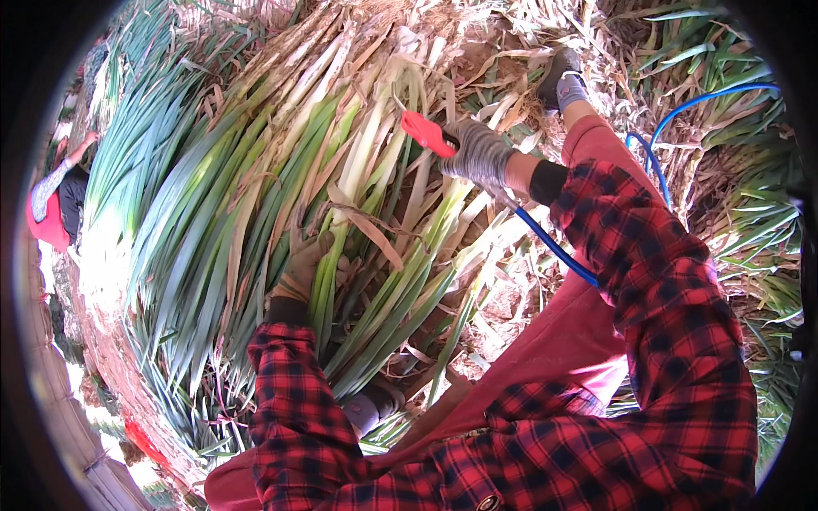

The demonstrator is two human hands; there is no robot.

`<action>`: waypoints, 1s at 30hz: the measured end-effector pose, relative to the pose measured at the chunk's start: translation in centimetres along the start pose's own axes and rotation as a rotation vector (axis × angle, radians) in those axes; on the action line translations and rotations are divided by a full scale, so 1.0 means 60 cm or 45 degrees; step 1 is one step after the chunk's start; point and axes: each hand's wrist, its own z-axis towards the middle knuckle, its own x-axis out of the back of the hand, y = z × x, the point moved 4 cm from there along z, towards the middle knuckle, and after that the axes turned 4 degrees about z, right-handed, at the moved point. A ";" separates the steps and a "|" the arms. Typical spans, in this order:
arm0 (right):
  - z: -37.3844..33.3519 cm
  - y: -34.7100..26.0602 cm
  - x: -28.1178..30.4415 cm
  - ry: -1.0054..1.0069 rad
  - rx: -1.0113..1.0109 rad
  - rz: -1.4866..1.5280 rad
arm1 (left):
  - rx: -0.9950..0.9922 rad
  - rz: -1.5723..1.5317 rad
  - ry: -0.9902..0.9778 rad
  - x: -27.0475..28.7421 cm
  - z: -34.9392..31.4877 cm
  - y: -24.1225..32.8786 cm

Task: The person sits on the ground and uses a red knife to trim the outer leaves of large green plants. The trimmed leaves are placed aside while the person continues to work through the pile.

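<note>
My left hand [305, 262], in a tan glove, is closed round the green leaves of a leek [325, 277], whose pale stalk runs up and away from me. My right hand [479, 153], in a grey striped glove, grips a red air blow gun [426, 132]. Its thin bent nozzle points up and left, close to the pale stalks. A blue hose [554, 245] trails from below the right hand toward my sleeve. Many more leeks [213, 196] lie in a thick heap to the left of my hands, green tops toward me.
My shoe [562, 77] stands at the upper right among dry peeled leaves [511, 51]. More leeks [767, 238] line the right side, with blue hose [660, 128] looping over them. At the far left is another person in a red garment [51, 213], one arm stretched toward the heap.
</note>
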 end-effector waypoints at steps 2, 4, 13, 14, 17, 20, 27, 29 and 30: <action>0.011 -0.008 0.001 -0.031 0.006 -0.039 | -0.049 0.013 0.040 -0.001 0.004 0.000; 0.010 -0.013 -0.005 -0.069 0.025 -0.071 | -0.061 0.050 0.037 0.001 0.006 0.000; 0.058 0.010 0.011 0.040 -0.075 -0.016 | -0.050 0.103 0.012 -0.001 -0.003 0.005; 0.074 0.003 0.022 0.055 -0.121 -0.118 | -0.026 0.178 0.077 -0.008 -0.007 0.010; 0.088 0.022 0.060 0.169 -0.085 -0.152 | 0.034 0.308 0.170 -0.054 -0.010 0.027; 0.057 0.020 0.057 0.181 -0.106 -0.099 | -0.039 0.477 0.226 -0.098 -0.024 -0.007; -0.122 -0.030 0.021 -0.095 0.049 0.060 | -0.189 1.594 0.128 -0.147 -0.014 -0.149; -0.152 -0.016 0.008 -0.206 -0.090 0.016 | -0.198 2.091 0.139 -0.179 -0.007 -0.089; -0.156 -0.009 -0.003 -0.236 -0.122 0.009 | -0.346 1.948 0.255 -0.190 -0.009 -0.048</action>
